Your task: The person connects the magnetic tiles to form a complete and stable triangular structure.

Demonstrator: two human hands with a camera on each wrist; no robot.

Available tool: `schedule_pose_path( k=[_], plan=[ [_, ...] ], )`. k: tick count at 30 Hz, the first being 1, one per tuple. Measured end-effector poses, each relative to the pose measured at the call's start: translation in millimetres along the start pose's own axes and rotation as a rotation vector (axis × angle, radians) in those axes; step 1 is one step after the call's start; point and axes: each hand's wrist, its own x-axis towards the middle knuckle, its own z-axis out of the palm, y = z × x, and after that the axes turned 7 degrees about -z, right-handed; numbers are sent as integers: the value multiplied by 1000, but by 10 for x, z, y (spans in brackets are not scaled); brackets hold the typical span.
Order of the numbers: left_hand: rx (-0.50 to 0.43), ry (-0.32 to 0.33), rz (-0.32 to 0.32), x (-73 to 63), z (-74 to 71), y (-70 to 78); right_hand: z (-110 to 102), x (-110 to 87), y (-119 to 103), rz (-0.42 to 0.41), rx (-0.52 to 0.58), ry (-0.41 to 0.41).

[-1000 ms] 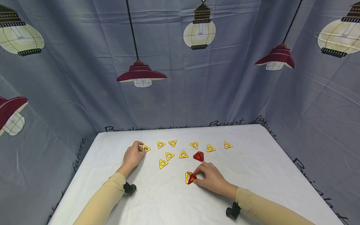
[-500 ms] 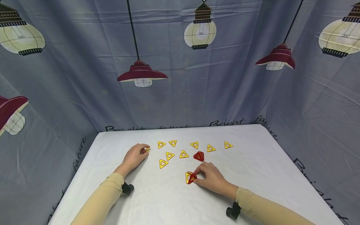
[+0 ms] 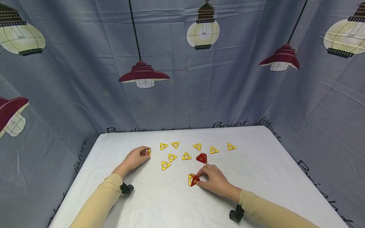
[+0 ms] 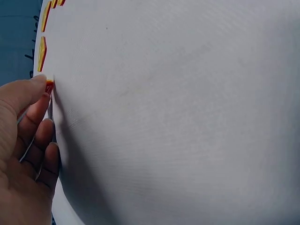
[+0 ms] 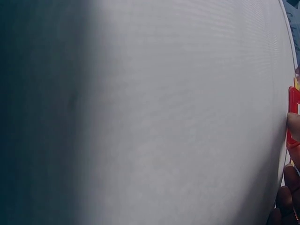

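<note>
My left hand [image 3: 136, 158] pinches a yellow triangular tile [image 3: 149, 152] with an open middle, at the far left of the group. The tile stands on edge; in the left wrist view a bit of the tile [image 4: 49, 83] shows at the fingertips, yellow with red. Thumb and fingers of my right hand [image 3: 214, 181] hold a small assembly of red and yellow triangular tiles [image 3: 191, 180] nearer the front. In the right wrist view a red tile [image 5: 293, 101] of it appears at the right edge, under the thumb. Beyond that hand sits a red pyramid [image 3: 201, 158] of triangular tiles.
Several loose yellow triangles lie flat across the back half of the white table [image 3: 159, 202], including a yellow triangle [image 3: 165, 165] between the hands and a yellow triangle [image 3: 231, 146] at the right. A grey-blue curtain [image 3: 176, 104] printed with lamps hangs behind.
My left hand has turned its yellow triangle from nearly flat to on edge, while the wrist and forearm shifted slightly left and toward the front. The right hand and its assembly keep still.
</note>
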Motion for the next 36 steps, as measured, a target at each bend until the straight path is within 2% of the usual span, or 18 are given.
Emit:
schedule_pose_path(
  k=[6,11,16,25,36],
  plan=[
    [-14,5,-12,-44,-6,-20,1,-1,3,-1,-1,0],
    [-47,-17,-41,-105,7,-16,8,-5,3,-6,-1,2],
    [-63,-41,-28,-163,31,-5,9,-6,5,-3,1,7],
    [-131,-92,52,-305,83,86,7,3,2,8,1,2],
    [-109,-193,211,-443,257,315,15,1,14,-9,-7,6]
  ],
)
